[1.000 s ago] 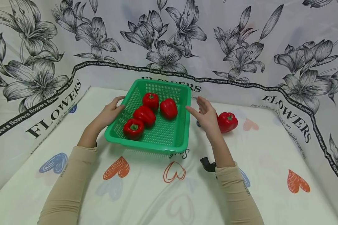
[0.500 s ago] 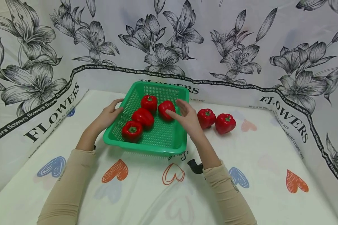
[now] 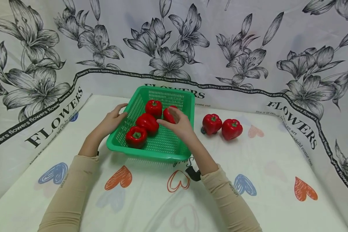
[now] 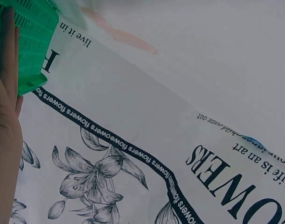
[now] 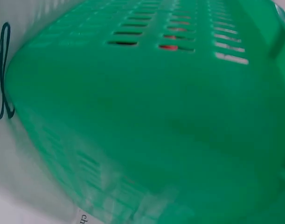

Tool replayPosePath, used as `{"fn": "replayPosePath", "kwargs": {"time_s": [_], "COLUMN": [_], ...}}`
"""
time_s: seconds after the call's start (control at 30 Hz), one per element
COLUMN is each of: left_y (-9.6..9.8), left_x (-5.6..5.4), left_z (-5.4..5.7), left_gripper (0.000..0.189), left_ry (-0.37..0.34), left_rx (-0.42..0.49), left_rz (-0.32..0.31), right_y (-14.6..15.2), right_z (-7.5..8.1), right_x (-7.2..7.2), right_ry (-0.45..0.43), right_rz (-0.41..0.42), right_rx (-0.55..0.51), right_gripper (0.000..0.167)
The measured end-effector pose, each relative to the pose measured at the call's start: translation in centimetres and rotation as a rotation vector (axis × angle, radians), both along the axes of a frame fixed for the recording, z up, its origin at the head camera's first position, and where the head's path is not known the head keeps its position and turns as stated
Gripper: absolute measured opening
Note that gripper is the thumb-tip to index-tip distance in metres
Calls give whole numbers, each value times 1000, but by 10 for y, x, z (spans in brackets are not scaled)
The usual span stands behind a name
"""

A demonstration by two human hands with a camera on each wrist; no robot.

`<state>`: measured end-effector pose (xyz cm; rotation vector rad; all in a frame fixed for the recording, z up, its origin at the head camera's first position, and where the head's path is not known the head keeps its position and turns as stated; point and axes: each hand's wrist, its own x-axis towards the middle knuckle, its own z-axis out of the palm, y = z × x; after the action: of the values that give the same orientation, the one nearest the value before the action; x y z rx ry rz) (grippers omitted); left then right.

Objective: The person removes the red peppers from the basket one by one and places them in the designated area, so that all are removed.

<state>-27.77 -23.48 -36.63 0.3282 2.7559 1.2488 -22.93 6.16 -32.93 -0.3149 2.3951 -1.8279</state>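
Clock set on basket (image 3: pixel 162 142), 12 = far side, head view. Basket on tablecloth (image 3: pixel 269 207), four peppers in it: first pepper (image 3: pixel 136 138) at 8, second pepper (image 3: pixel 146 124) just beside it, towards 10, near the middle; third pepper (image 3: pixel 153 108) at 12; fourth pepper (image 3: pixel 167 116) at 2, partly behind right hand (image 3: pixel 181 127). Right hand over basket interior, 3 o'clock side; contact with fourth pepper can't be told. Left hand (image 3: pixel 111 120) outside basket wall, at 9. Two loose peppers (image 3: pixel 232 129) on tablecloth, side by side, at 3. Printed hearts at 7 (image 3: pixel 120 178) and 5 (image 3: pixel 174 184). Flowered backdrop (image 3: pixel 208 69) behind, at 12.
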Motion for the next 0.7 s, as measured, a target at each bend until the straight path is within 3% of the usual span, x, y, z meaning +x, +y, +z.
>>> {"fn": "replayPosePath", "kwargs": {"time_s": [0.7], "left_y": [1], "left_x": [-1], "left_z": [0], "left_gripper": [61], "left_ry": [-8], "left_rx": [1], "left_rz": [-2], "right_y": [-41], "right_z": [-4], "right_x": [6], "right_ry": [-75], "right_rz": [154], "right_rx": [130], "right_gripper": [79]}}
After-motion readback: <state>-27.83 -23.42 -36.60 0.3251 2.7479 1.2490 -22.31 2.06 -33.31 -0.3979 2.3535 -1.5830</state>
